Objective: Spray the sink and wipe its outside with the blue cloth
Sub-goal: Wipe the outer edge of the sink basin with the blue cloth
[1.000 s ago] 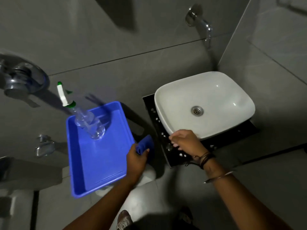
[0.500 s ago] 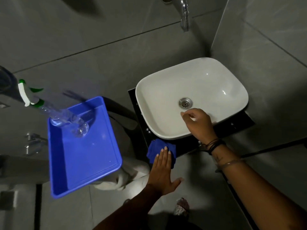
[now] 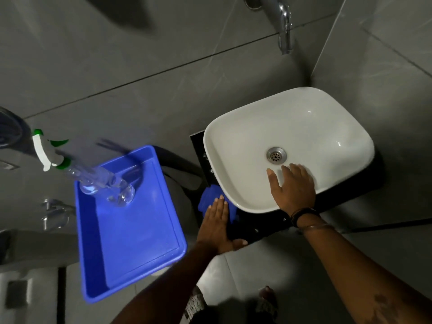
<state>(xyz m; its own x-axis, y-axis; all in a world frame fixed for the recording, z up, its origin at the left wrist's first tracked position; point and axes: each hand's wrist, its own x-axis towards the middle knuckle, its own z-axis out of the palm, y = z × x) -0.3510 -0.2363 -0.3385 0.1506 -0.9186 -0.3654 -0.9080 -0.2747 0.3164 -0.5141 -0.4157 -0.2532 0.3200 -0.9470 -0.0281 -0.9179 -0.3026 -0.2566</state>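
Note:
A white basin sink point(image 3: 245, 146) with a steel drain point(image 3: 276, 155) sits on a black counter in the wall corner. The blue cloth point(image 3: 208, 197) is pressed against the sink's outer front-left wall. My left hand point(image 3: 217, 224) lies flat on the cloth, fingers straight and together. My right hand point(image 3: 292, 188) rests palm down inside the bowl near its front rim, fingers spread, holding nothing. A clear spray bottle point(image 3: 98, 181) with a white and green trigger head stands in a blue tray point(image 3: 149, 232) to the left.
A chrome tap point(image 3: 282, 22) juts from the grey tiled wall above the sink. Chrome fittings point(image 3: 55, 213) sit on the wall at the far left. The black counter edge point(image 3: 264, 230) runs under the sink. My feet show on the grey floor below.
My left hand went from gripping the bunched cloth beside the tray to pressing it flat on the sink's outer wall. My right hand moved from the rim into the bowl and spread its fingers.

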